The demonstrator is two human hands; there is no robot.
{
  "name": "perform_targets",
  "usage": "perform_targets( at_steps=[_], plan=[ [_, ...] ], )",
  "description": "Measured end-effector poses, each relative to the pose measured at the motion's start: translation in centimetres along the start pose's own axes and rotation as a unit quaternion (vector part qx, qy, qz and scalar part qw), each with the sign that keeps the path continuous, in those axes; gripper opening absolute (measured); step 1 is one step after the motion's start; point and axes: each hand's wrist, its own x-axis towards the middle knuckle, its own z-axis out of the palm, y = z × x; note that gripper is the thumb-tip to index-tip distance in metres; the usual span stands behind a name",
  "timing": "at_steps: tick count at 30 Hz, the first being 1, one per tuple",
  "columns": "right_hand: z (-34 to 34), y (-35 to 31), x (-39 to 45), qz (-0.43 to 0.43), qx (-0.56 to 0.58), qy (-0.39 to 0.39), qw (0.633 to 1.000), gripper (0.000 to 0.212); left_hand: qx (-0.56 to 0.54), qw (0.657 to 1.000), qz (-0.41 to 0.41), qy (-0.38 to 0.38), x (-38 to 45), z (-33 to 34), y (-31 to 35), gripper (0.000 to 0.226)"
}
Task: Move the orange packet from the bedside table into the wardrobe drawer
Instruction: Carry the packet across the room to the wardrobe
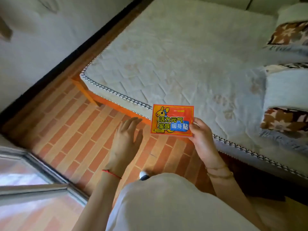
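The orange packet [171, 120] is a flat rectangle with a yellow cartoon animal and yellow and blue lettering. My right hand [202, 137] pinches its lower right corner and holds it face up over the edge of the mattress [183, 55]. My left hand [127, 139] hovers over the floor to the left of the packet, fingers spread, holding nothing and not touching the packet. Neither the bedside table nor the wardrobe drawer is in view.
A bed with a bare quilted mattress fills the upper right, on an orange wooden frame [116, 105]. Folded patterned blankets [286, 90] lie at its right end. Brick-pattern flooring [75, 130] lies below me. A glass door with a metal frame [41, 172] stands at lower left. A white wall runs along the upper left.
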Motion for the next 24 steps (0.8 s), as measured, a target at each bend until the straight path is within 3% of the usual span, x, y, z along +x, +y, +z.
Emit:
perform_targets(
  at_steps=[12, 24],
  plan=[
    [26.3, -0.3, 7.3, 0.013, -0.077, -0.209, 0.975, 0.026, 0.073, 0.976, -0.165, 0.118, -0.3, -12.2, -18.0, 0.035],
    [48.5, -0.1, 17.0, 0.023, -0.137, -0.322, 0.936, 0.03, 0.085, 0.929, -0.289, 0.215, 4.7, -20.2, -33.0, 0.033]
  ],
)
